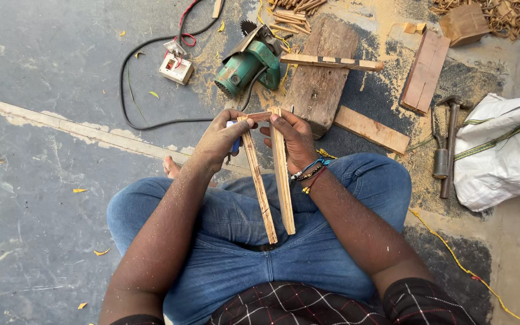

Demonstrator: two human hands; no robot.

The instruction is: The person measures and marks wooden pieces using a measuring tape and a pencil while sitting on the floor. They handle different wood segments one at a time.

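Observation:
I sit cross-legged on the floor in blue jeans. My left hand (219,139) grips the top of a thin wooden strip (260,192) and a blue pen-like object (235,144). My right hand (296,139) holds the top of a second, wider wooden strip (283,180). Both strips slant down toward my lap, side by side. A short cross piece (255,116) spans their upper ends between my fingers. Bracelets circle my right wrist.
A green electric circular saw (248,65) lies ahead with its black cable and a white socket box (176,68). A thick plank (320,78), smaller boards (425,72), two hammers (446,144), a white sack (504,150) and sawdust lie to the right.

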